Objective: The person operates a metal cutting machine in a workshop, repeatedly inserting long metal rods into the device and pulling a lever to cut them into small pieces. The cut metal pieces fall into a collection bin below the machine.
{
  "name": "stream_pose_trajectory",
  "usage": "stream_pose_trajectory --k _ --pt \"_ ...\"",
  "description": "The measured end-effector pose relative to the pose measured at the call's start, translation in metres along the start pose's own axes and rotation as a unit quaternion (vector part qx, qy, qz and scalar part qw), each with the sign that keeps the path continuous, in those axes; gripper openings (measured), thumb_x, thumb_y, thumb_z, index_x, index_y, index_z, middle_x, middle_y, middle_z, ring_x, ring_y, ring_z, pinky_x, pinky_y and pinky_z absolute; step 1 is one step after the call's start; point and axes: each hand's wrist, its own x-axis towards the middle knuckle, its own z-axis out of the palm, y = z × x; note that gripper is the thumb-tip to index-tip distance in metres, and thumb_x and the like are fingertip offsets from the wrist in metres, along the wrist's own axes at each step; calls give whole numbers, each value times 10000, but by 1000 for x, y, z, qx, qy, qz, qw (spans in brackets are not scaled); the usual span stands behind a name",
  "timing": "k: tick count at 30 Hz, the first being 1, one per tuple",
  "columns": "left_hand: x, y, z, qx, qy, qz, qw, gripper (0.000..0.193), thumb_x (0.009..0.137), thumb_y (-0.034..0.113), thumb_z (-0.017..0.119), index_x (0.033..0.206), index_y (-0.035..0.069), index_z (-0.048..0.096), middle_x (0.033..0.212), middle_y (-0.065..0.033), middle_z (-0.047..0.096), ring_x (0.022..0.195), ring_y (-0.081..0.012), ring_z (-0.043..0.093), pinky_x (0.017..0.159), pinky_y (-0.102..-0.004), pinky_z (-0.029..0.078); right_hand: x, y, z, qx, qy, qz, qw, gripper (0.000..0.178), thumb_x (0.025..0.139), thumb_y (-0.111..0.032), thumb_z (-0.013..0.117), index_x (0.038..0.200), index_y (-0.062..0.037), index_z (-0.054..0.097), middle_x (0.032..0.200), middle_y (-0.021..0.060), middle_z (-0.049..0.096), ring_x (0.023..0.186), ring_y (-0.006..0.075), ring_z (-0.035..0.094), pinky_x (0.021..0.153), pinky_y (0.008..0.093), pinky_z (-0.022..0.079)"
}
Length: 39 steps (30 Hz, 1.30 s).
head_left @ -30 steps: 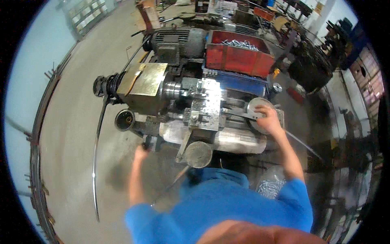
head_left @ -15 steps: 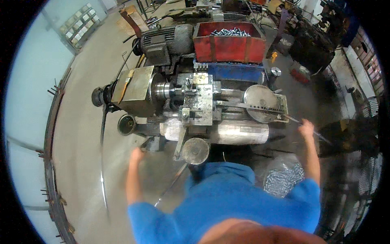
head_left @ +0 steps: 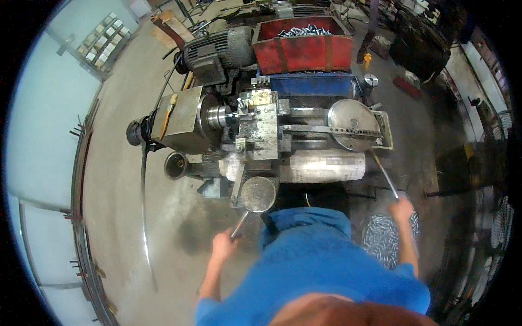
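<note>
With my left hand (head_left: 224, 245) clenched on the short lever (head_left: 239, 224) under the lathe's (head_left: 261, 136) front and my right hand (head_left: 402, 207) grasping the long lever's (head_left: 385, 175) tip, both feel like stiff, slick steel, best held at the ends.

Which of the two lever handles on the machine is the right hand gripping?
The right hand grips the long thin steel lever slanting down from the large round metal disc; the left hand holds the shorter handle under the small disc.
</note>
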Motion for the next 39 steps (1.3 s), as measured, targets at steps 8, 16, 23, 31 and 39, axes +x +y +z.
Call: stream_pose_trajectory --k 8,16,23,31,39 --pt "13 -20 13 -98 7 39 994 194 705 68 557 882 39 631 740 -176 615 704 -328 608 652 -380 471 -57 -50 -4 167 -70 32 983 347 561 -196 577 852 -7 571 704 215 583 694 374 580 605 427 441" --pt "15 -21 13 -69 28 32 997 218 678 113 579 888 98 634 753 -178 614 714 -351 590 675 -429 475 -63 -59 -3 149 -73 27 986 462 575 -277 561 957 -17 568 665 224 581 639 405 566 597 461 442" --pt "12 -21 18 -62 6 -2 998 233 682 111 576 907 111 637 763 -176 615 728 -347 593 669 -427 472 14 -2 -10 -5 -4 -21 1000 508 602 -224 608 1074 -48 545 880 192 604 803 357 580 709 456 459" --pt "21 -13 15 -99 -48 31 993 216 728 134 614 925 48 637 774 -163 634 713 -278 621 678 -351 473 200 16 4 -165 139 46 975 643 628 -184 631 1241 -125 444 1126 116 522 1058 296 478 894 457 371" --pt "86 -68 -17 -469 -123 -37 874 375 836 265 577 1063 -33 564 939 -109 635 862 -196 599 794 -327 456 117 -70 19 62 256 -118 958 799 582 -167 606 1320 -45 326 1336 168 362 1252 324 310 1044 441 217"
